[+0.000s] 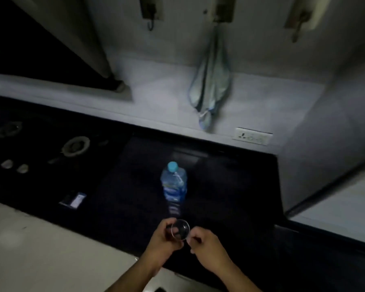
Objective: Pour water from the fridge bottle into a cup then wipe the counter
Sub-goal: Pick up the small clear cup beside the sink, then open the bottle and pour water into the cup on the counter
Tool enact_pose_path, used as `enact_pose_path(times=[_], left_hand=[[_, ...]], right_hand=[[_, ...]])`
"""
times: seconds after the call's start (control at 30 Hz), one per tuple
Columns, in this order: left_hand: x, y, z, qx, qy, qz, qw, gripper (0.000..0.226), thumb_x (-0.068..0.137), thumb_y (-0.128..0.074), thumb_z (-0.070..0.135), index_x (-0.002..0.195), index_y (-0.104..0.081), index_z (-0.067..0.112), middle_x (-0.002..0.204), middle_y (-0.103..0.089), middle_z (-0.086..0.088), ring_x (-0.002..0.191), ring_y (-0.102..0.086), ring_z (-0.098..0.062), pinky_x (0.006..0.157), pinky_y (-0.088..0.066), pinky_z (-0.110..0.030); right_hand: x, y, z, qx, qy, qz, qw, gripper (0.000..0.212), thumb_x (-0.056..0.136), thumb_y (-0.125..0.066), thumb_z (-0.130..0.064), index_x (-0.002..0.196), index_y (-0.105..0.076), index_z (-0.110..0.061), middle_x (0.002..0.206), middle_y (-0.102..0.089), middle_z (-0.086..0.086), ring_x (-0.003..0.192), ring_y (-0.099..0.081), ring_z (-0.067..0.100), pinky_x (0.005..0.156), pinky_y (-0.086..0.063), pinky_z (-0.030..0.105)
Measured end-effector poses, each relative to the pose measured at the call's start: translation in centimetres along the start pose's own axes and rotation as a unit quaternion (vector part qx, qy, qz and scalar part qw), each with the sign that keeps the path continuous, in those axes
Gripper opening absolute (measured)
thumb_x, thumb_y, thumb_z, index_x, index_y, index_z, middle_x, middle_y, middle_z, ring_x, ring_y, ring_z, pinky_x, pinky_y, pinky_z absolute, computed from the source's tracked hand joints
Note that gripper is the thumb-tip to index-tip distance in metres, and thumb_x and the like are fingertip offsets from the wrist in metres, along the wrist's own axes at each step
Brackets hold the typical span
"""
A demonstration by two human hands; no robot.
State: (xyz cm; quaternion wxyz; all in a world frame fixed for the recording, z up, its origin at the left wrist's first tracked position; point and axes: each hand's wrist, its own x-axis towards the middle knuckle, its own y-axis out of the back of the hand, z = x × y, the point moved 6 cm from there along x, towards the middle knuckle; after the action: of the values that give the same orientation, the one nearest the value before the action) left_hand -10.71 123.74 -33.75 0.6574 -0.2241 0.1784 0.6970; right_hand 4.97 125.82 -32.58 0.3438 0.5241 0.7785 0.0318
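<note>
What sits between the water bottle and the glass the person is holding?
Nothing. In the head view, only bare dark counter separates the bottle from the glass gripped by the left hand.

Single head-worn wide-angle view, facing forward and steeply down from close above the near edge of a dark counter [230,186], wall [156,91] behind filling the top.

Capped blue btl [173,182] upright; clear cup [180,229] nearer
</note>
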Motion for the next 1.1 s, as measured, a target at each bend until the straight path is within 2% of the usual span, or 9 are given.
enact_pose_path(times=[0.17,0.23,0.33,0.4,0.47,0.6,0.73,0.93,1.1], left_hand=[[4.0,6.6,-1.3,0.048,0.025,0.019,0.998,0.064,0.073,-0.066,-0.025,0.125,-0.057,0.012,0.117,-0.068,-0.014,0.101,-0.066,-0.018,0.083,-0.053,-0.022],[5.6,7.5,-2.0,0.081,0.017,0.022,0.996,0.066,0.072,-0.067,-0.025,0.128,-0.055,0.008,0.120,-0.067,-0.015,0.102,-0.065,-0.018,0.085,-0.053,-0.021],[7.3,7.6,-2.1,0.169,-0.022,0.022,0.985,0.064,0.071,-0.075,-0.015,0.128,-0.058,0.007,0.118,-0.068,-0.011,0.104,-0.066,-0.018,0.088,-0.054,-0.019],[7.9,7.1,-1.7,0.259,-0.057,0.033,0.964,0.057,0.068,-0.080,0.002,0.122,-0.064,0.013,0.108,-0.070,-0.002,0.101,-0.066,-0.016,0.089,-0.053,-0.026],[8.2,6.9,-1.6,0.320,-0.073,0.052,0.943,0.054,0.067,-0.081,0.016,0.119,-0.067,0.020,0.102,-0.063,0.003,0.094,-0.056,-0.011,0.086,-0.044,-0.020],[8.8,6.9,-2.1,0.347,-0.061,0.050,0.935,0.058,0.066,-0.080,0.018,0.122,-0.066,0.027,0.106,-0.058,0.000,0.097,-0.056,-0.015,0.084,-0.035,-0.015],[9.0,6.7,-1.4,0.368,-0.059,0.039,0.927,0.056,0.066,-0.077,0.014,0.120,-0.065,0.026,0.098,-0.050,0.013,0.100,-0.056,-0.015,0.094,-0.043,-0.024],[8.3,7.7,-0.8,0.367,-0.006,-0.023,0.930,0.074,0.065,-0.082,0.019,0.133,-0.053,0.021,0.121,-0.053,0.001,0.113,-0.060,-0.017,0.098,-0.047,-0.025],[8.1,10.5,-0.9,0.418,0.023,-0.051,0.907,0.073,0.071,-0.083,0.023,0.136,-0.050,0.020,0.131,-0.050,-0.007,0.118,-0.058,-0.020,0.104,-0.046,-0.028]], right_hand=[[5.1,-5.4,-2.1,0.000,-0.039,-0.014,0.999,0.020,0.092,-0.059,-0.011,0.077,-0.069,-0.018,0.075,-0.071,-0.001,0.066,-0.068,0.009,0.067,-0.054,0.023],[6.4,-6.3,-2.3,-0.016,-0.045,-0.014,0.999,0.025,0.091,-0.059,-0.008,0.071,-0.068,-0.022,0.072,-0.071,0.001,0.067,-0.068,0.011,0.071,-0.055,0.028],[7.8,-6.6,-1.7,-0.038,-0.071,-0.005,0.997,0.026,0.087,-0.059,-0.005,0.070,-0.068,-0.022,0.078,-0.074,0.008,0.076,-0.070,0.020,0.079,-0.055,0.034],[8.1,-6.3,-1.0,-0.052,-0.099,-0.002,0.994,0.019,0.087,-0.059,-0.007,0.077,-0.072,-0.016,0.084,-0.075,0.008,0.073,-0.067,0.017,0.074,-0.054,0.031],[8.3,-6.0,-0.6,-0.060,-0.115,-0.002,0.992,0.018,0.088,-0.058,-0.008,0.080,-0.073,-0.015,0.086,-0.076,0.007,0.070,-0.063,0.013,0.070,-0.052,0.029],[8.7,-6.0,-0.9,-0.088,-0.119,-0.005,0.989,0.018,0.090,-0.059,-0.018,0.077,-0.069,-0.024,0.084,-0.074,0.001,0.081,-0.069,0.017,0.078,-0.054,0.030],[9.3,-6.4,-1.3,-0.139,-0.144,-0.016,0.980,0.018,0.090,-0.052,-0.027,0.075,-0.062,-0.025,0.078,-0.067,-0.008,0.075,-0.063,0.013,0.062,-0.045,0.023],[7.4,-5.1,-1.3,-0.121,-0.117,0.002,0.986,0.027,0.087,-0.060,-0.052,0.103,-0.060,-0.031,0.096,-0.068,-0.008,0.084,-0.062,0.007,0.075,-0.047,0.022],[5.5,-3.1,-0.6,-0.184,-0.094,0.014,0.978,0.034,0.091,-0.060,-0.039,0.123,-0.058,-0.027,0.128,-0.061,0.002,0.115,-0.060,0.015,0.097,-0.044,0.020]])
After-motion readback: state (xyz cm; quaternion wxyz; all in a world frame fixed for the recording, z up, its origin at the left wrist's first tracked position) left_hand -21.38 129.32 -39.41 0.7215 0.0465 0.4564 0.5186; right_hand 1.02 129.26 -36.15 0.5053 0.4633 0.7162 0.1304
